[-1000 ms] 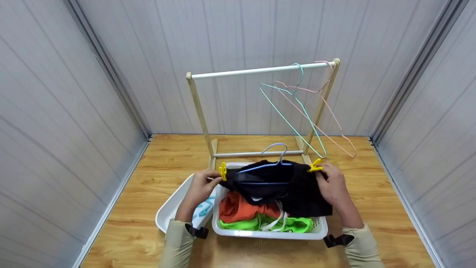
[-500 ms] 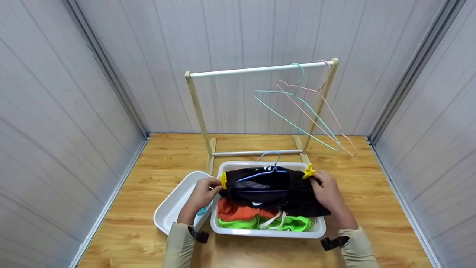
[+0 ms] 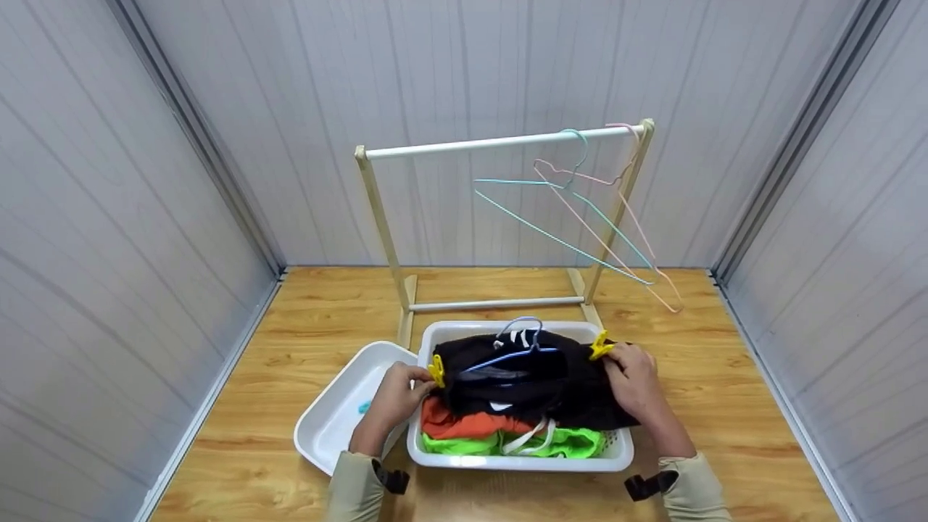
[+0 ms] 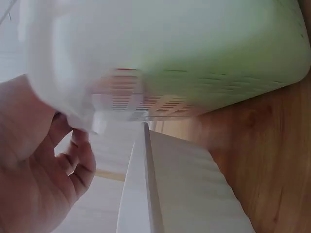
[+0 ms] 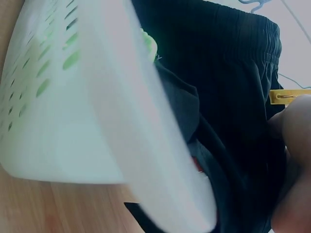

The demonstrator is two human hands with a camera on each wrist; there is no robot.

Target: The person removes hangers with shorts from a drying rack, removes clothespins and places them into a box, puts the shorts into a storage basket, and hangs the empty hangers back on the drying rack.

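Black garment (image 3: 583,395) over wood-grain surface (image 3: 747,428), pale walls (image 3: 464,65) around

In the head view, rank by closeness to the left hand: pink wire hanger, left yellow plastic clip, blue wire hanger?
1. Left yellow plastic clip, at the hand.
2. Blue wire hanger, further right.
3. Pink wire hanger, upper right.

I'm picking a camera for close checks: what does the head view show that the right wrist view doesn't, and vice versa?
Only head: the left hand, white tray and left yellow clip.
Only right wrist: discernible gathers along the waistband.
Both: black garment, white basket, right hand, right yellow clip.
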